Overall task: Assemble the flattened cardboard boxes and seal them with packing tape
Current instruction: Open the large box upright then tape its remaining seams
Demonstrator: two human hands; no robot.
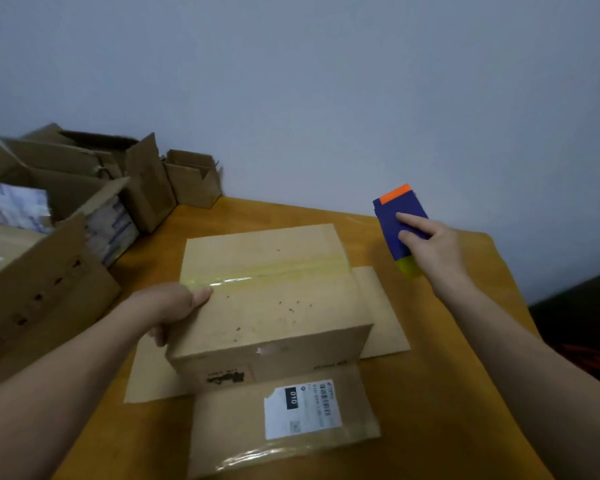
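The box point(274, 306) is sitting in the middle of the worktop point(447, 393) with its open flaps point(381, 306) lying splayed flat underneath, and a strip of tape point(264, 271) is running across its closed top seam. The left hand point(174, 306) is gripping the box's left edge, thumb pressing the tape's end and fingers point(160, 336) curling down the side, probably to steady it. The right hand point(430, 244) is holding the tape dispenser point(395, 216) clear to the right, fingers clamped around it, likely because this 1 seam looks finished
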